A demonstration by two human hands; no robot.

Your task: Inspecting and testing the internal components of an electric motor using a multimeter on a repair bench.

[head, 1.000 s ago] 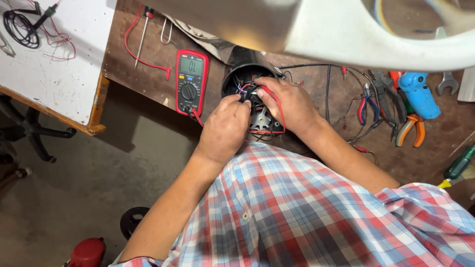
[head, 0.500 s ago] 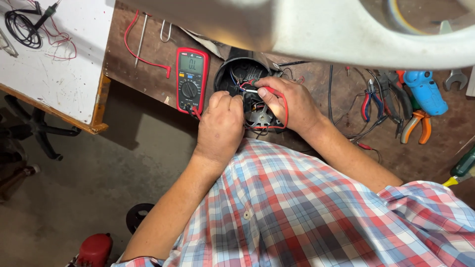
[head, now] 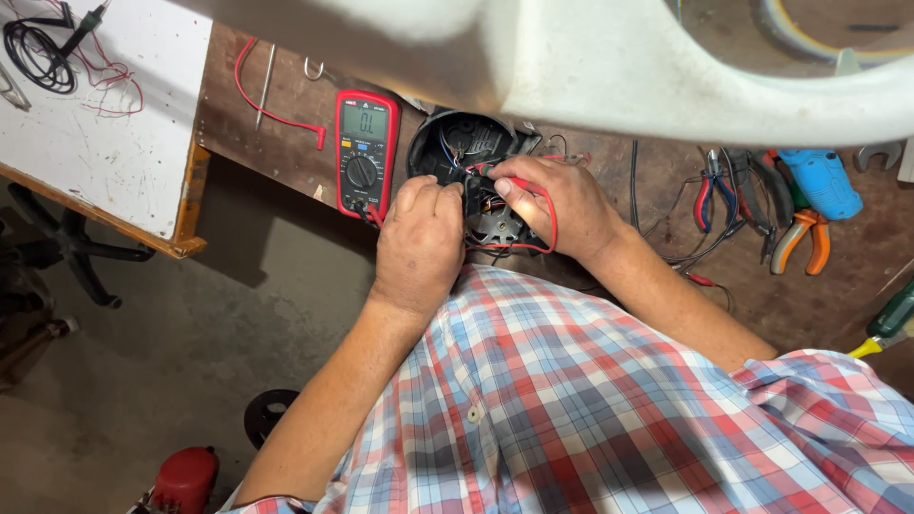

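A round black motor housing [head: 466,152] with wires inside stands on the brown workbench [head: 286,133]. My right hand [head: 557,205] pinches a red test probe [head: 514,183] whose red lead loops down around the hand. My left hand [head: 419,243] is curled at the housing's near edge, its fingertips on a dark part; what it grips is hidden. A red multimeter [head: 364,152] lies just left of the housing, its display lit.
Pliers with red, orange and blue handles [head: 762,209] and a blue tool [head: 819,181] lie at the right. A loose red wire [head: 271,105] sits at the back left. A white board [head: 95,105] with cables adjoins the bench. A blurred white shape [head: 619,67] covers the top.
Both hands stayed at the motor housing. The right hand shifted slightly with the red probe; the view moved a little.
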